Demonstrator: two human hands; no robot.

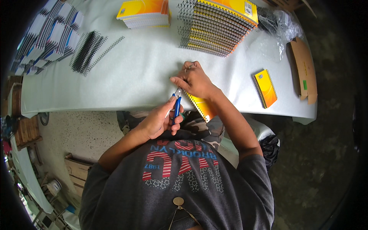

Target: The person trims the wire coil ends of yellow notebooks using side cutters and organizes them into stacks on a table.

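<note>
A pair of blue-handled pliers [176,109] is in my left hand [158,119], its metal jaws close to the coil edge of a notebook. My right hand [194,79] is closed over the upper end of that yellow-orange spiral notebook [204,108], whose lower end sticks out under my forearm past the table's near edge. A dark coil runs along the notebook's left side. The jaws' exact contact with the coil is too small to tell, and my palm hides the notebook's top.
On the white-covered table [138,76] lie loose black coils [87,51], a stack of yellow books [143,15], a large pile of coil-threaded notebooks [220,30], and another spiral notebook [265,88]. Bound books [50,36] are piled far left. A cardboard box [303,71] and clear plastic [281,32] lie right.
</note>
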